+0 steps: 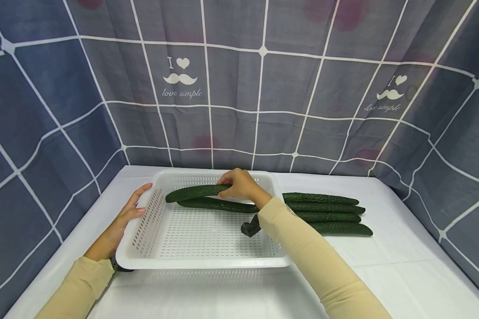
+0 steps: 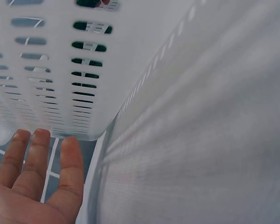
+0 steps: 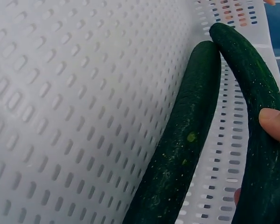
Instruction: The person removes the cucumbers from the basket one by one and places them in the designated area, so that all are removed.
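Note:
My right hand (image 1: 241, 185) grips a dark green cucumber (image 1: 195, 192) inside a white perforated plastic basket (image 1: 203, 264), near its far wall. In the right wrist view the thumb (image 3: 274, 124) presses on that cucumber's side. A second cucumber (image 3: 179, 140) lies on the basket floor beside it, their tips close together. At the basket's left end is my left hand (image 1: 123, 219), its fingers spread along the outside of the wall. The left wrist view shows those fingers (image 2: 71, 163) straight, by the slotted wall.
Several more cucumbers (image 1: 335, 217) lie side by side on the white tablecloth (image 1: 399, 257), right of the basket and partly behind my right arm. A grey-blue checked curtain (image 1: 231, 88) with white lines encloses the back and both sides.

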Tool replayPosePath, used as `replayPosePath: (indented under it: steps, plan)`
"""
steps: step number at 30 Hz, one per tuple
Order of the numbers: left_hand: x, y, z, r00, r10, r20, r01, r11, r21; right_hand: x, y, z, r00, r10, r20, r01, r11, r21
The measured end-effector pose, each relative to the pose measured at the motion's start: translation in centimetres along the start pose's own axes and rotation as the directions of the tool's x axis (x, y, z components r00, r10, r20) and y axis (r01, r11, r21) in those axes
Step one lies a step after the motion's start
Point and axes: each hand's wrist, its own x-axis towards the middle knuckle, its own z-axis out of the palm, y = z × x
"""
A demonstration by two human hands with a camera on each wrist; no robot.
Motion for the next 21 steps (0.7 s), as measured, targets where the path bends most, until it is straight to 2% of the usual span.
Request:
replayPosePath:
  steps: [12,21]
  plan:
    - [0.0,0.2,0.2,1.000,0.004,-0.017,-0.004,1.000,0.031,-0.6,-0.9,-0.9,0.998,-0.027,-0.053,0.027,1.000,0.006]
    - [0.0,0.1,0.2,0.999,0.038,0.002,-0.038,0.998,-0.040,-1.6,-1.9,-2.0,0.995,-0.058,-0.077,0.062,0.997,0.046]
